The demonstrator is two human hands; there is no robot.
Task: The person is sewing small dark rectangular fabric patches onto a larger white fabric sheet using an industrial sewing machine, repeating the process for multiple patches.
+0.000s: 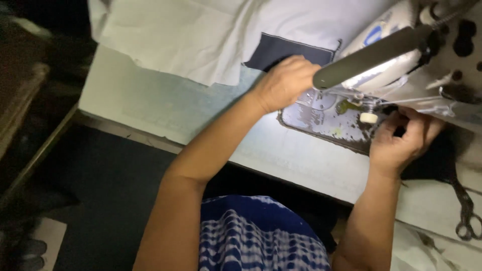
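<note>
The left hand rests curled, knuckles up, on the sewing machine bed; a dark fabric patch lies just beyond it. The right hand pinches dark cloth beside the metal plate; scissors lie farther right.

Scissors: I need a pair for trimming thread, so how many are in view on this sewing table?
1. The scissors lie at the table's far right edge, right of the right hand. More may be hidden in the dark areas.
</note>
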